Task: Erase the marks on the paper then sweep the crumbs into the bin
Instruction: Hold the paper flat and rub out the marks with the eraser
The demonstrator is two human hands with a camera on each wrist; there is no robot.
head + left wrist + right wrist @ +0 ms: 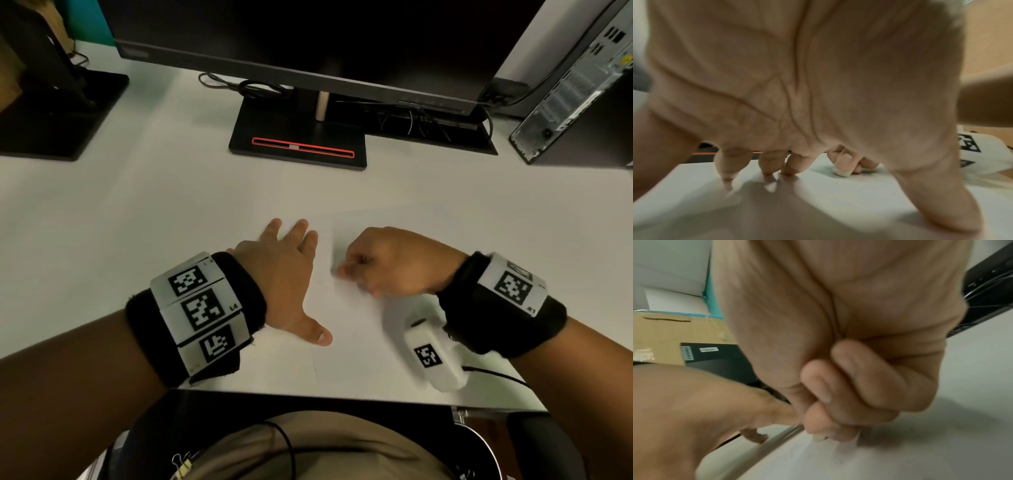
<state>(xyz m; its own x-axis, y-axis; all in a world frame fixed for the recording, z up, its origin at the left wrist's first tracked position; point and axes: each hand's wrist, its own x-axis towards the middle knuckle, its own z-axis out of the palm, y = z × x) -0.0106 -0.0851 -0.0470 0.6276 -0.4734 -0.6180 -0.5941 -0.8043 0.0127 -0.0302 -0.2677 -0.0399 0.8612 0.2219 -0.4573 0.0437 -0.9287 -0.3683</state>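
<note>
eraser (841, 172) clear from left wrist

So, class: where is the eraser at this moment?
The eraser is pinched in the right hand, its tip on the paper, just right of the flat left hand, in front of the monitor stand.

White sheet of paper (346, 318) on a pale grey-white desk top (137, 212). Small white block eraser (841, 171). Black fabric wristbands (246, 291) carrying white plates with black-and-white square code patterns. Black monitor base (298, 140) with a red-orange outlined slot.
</note>
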